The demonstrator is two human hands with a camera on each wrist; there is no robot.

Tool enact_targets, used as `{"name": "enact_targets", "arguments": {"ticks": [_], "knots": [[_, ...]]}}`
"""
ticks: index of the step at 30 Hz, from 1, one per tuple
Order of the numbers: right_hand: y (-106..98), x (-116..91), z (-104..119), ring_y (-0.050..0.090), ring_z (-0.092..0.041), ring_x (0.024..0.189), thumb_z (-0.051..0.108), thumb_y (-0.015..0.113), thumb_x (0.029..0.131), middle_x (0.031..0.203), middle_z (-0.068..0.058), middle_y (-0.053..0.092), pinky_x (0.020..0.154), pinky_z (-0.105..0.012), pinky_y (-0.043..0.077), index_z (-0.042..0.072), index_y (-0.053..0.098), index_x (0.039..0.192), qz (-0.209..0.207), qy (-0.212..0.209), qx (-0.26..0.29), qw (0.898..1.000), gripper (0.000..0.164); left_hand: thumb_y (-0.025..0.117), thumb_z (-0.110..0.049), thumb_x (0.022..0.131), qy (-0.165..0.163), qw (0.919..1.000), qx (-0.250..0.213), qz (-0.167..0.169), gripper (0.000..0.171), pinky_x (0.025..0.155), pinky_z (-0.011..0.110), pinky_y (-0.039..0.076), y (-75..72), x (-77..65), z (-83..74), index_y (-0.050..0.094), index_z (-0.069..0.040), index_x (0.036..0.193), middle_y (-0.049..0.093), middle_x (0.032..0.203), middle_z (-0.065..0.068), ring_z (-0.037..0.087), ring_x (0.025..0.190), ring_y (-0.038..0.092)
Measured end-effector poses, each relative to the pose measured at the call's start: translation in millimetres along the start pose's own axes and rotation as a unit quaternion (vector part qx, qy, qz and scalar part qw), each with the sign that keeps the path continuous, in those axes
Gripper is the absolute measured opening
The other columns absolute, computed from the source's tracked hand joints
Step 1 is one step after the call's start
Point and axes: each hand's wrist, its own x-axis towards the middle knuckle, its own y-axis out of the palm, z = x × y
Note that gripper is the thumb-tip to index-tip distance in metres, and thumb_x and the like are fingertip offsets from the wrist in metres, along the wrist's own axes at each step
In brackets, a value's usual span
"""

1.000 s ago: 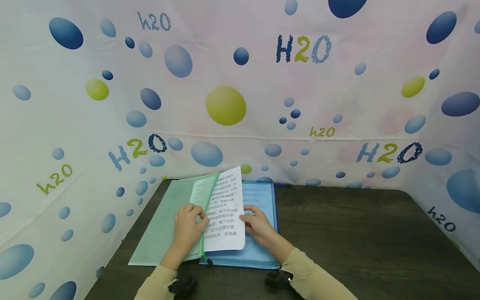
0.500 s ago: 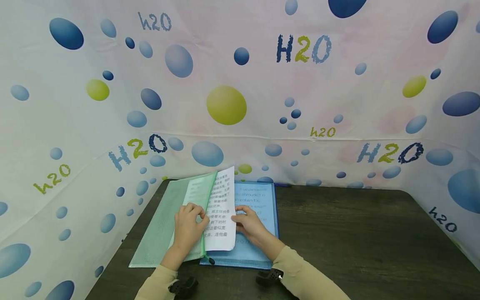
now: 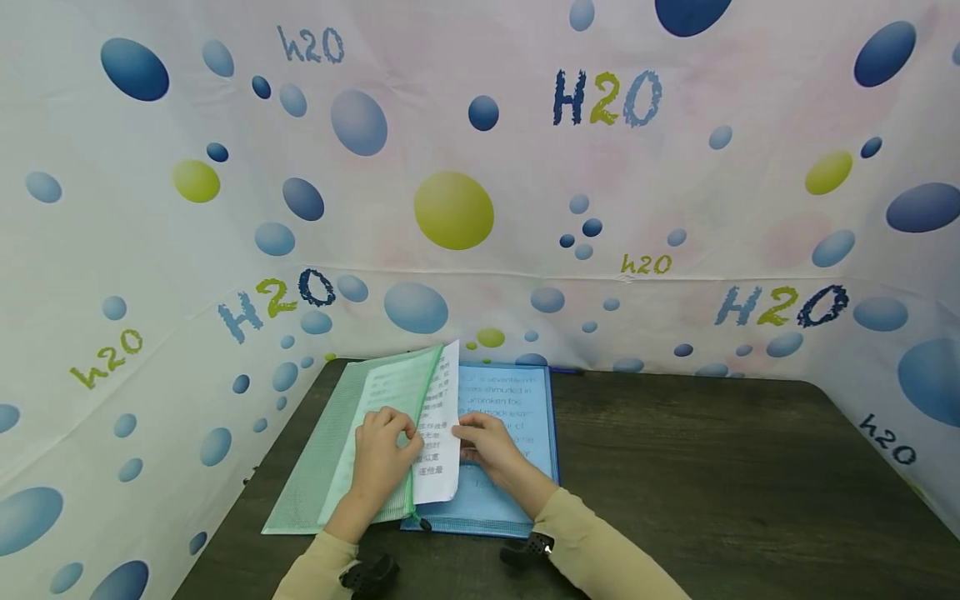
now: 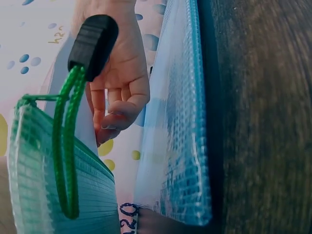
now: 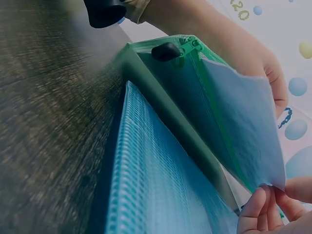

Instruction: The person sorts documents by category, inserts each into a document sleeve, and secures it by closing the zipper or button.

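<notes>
A green mesh zip pouch (image 3: 300, 483) lies tilted on the left, its zipped edge raised. My left hand (image 3: 382, 450) pinches that edge between thumb and forefinger. Partly inside the pouch is a white printed sheet (image 3: 437, 458); its inner part shows through the green mesh. My right hand (image 3: 491, 450) pinches the sheet's right edge, thumb on the near face, as the right wrist view shows on the sheet (image 5: 248, 112). In the left wrist view, a black zip pull (image 4: 92, 46) on a green cord hangs at the pouch's corner.
A blue mesh pouch (image 3: 517, 387) with a printed page in it lies under the sheet and right hand. The dark wooden table (image 3: 712, 483) extends right. A dotted cloth backdrop (image 3: 525, 167) encloses the back and sides. A dark thin item (image 3: 567, 371) lies at the table's back edge.
My right hand has moved left with the printed sheet, which has slid further into the green pouch. More of the blue pouch shows now. My left hand has stayed nearly still.
</notes>
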Motion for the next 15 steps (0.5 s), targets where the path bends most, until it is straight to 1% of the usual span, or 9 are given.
{"name": "enact_targets", "arguments": {"ticks": [6,15], "knots": [[6.1,1.7,2.9,0.053,-0.011,0.070,0.010,0.065,0.090,0.083,0.001,0.058,0.062,-0.023,0.046,-0.005,0.062,0.110,0.006,0.001,-0.014,1.000,0.026,0.075,-0.002,0.071,0.009,0.9999,0.002,-0.008,0.028,0.066,0.030,0.026,-0.4,0.0,-0.5,0.052,-0.017,0.065,0.054,0.079,0.000,0.017,0.075,0.041],[13.9,7.8,-0.9,0.051,-0.011,0.070,0.013,0.070,0.087,0.079,0.003,0.055,0.060,-0.024,0.044,-0.001,0.065,0.112,0.017,-0.008,-0.066,0.998,0.029,0.075,0.000,0.070,0.026,0.9992,-0.026,-0.014,0.028,0.068,0.031,0.027,0.5,0.4,-1.1,0.053,-0.017,0.064,0.054,0.079,0.000,0.015,0.074,0.040]]}}
